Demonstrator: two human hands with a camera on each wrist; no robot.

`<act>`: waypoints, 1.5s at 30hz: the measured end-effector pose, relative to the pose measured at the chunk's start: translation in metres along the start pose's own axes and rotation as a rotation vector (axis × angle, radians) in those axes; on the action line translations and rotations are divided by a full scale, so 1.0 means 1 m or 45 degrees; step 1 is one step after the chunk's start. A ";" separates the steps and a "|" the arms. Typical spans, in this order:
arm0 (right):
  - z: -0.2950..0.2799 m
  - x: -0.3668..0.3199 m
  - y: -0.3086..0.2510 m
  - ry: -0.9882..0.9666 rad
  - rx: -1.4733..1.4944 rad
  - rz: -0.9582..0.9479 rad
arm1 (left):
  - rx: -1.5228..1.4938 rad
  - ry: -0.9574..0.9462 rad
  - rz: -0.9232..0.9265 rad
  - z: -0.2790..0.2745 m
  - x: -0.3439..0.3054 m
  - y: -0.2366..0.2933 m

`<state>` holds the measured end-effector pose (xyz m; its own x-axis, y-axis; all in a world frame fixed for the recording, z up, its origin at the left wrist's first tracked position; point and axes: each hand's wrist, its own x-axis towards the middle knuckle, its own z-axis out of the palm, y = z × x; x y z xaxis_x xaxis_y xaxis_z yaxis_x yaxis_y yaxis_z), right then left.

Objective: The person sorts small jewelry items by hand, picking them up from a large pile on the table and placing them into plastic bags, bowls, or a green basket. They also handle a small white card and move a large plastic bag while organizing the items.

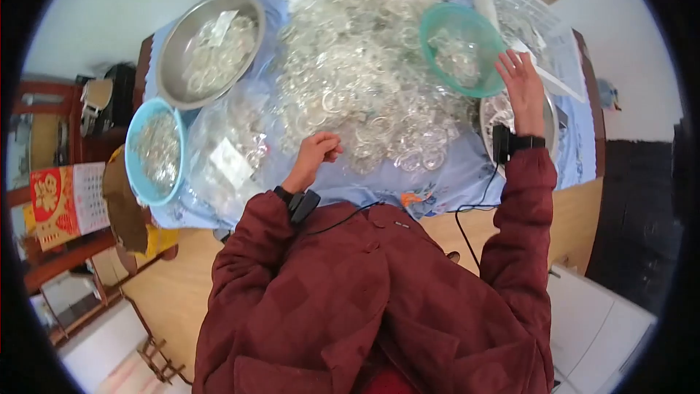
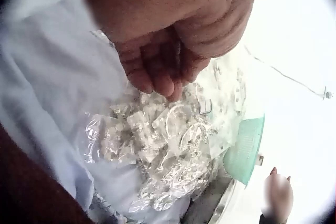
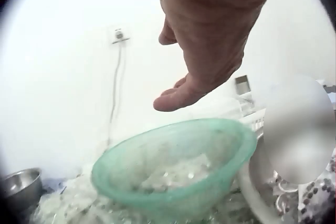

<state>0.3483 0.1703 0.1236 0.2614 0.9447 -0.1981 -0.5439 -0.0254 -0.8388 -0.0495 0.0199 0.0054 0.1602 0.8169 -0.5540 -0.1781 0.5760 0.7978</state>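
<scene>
My left hand [image 1: 318, 155] hangs at the near edge of a heap of clear plastic bags [image 1: 350, 66], with ring-shaped, bangle-like pieces showing through them. Its fingers [image 2: 156, 74] curl loosely and nothing shows in them. On the right, my right hand [image 1: 523, 89] is raised with fingers spread and holds nothing. It is beside the rim of a green plastic basin [image 1: 487, 44], which rests tilted on the heap with some bagged pieces inside. In the right wrist view, my fingers [image 3: 178, 98] hang above the basin's far rim.
A steel bowl [image 1: 169, 73] and a light blue basin [image 1: 133, 153], both holding bagged pieces, stand at the left. A large clear bag [image 1: 232, 164] lies between them and the heap. At the right are a white plastic basket [image 1: 521, 0] and another metal bowl [image 1: 550, 131]. Wrist-camera cables hang near the table edge.
</scene>
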 end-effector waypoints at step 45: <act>-0.040 -0.059 0.189 -0.016 -2.166 -0.380 | 1.853 -0.178 1.564 0.162 0.364 0.206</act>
<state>0.2619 0.0962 -0.0440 0.1780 0.9828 0.0484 0.9062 -0.1446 -0.3974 0.1297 0.4316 0.0065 0.6773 0.6461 0.3519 0.5855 -0.7630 0.2740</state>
